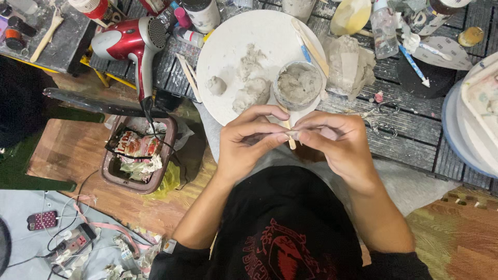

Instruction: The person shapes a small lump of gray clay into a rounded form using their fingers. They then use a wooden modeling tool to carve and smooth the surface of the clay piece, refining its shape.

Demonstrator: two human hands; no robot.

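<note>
Both hands meet at picture centre, fingertips pinched together on a small bit of clay (291,135). The left hand (248,141) curls in from nine o'clock, the right hand (334,142) from three, each closed on that same bit, with a thin stick (288,136) poking down between them. The piece is so small I cannot tell its shape.

Just at twelve o'clock of the hands sits a white plate (228,41) with grey lumps (251,91) and a cup (298,84) of wet clay. The plate's near rim overhangs the table edge (415,148) right above the knuckles. I'd say that's the danger: a wrist lifting sharply could knock the rim and tip the plate and cup into the lap. Pressing too hard could also squash or split the bit, and if it slips it falls on the black shirt (282,228) or the floor.

At ten o'clock a red dryer (132,44) hangs over the edge, its cord trailing toward a bin (137,155) at nine. An elbow swung left could catch that cord. At two o'clock scissors (377,118) lie near the right hand, and a blue-rimmed tray (456,129) crowds three o'clock.

Open room? Mostly toward six, over the lap; little on either side, almost none ahead.
</note>
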